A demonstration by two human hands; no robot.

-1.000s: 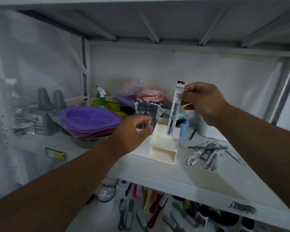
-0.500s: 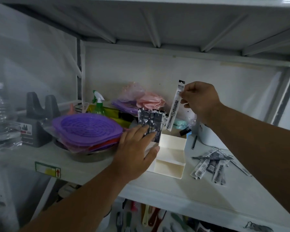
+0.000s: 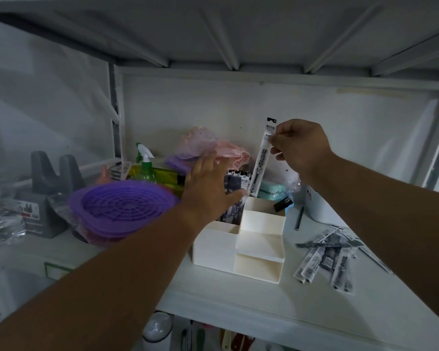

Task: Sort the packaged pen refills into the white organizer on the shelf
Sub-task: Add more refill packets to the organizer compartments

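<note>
Your right hand is pinching a long clear-packaged pen refill above the white plastic tiered organizer; your flat, empty left hand is bracing the refills already standing there, risking toppling them.

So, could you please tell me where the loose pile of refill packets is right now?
In the head view, the pile of refill packets lies flat on the white shelf, to the right of the white organizer, below the right hand.
</note>
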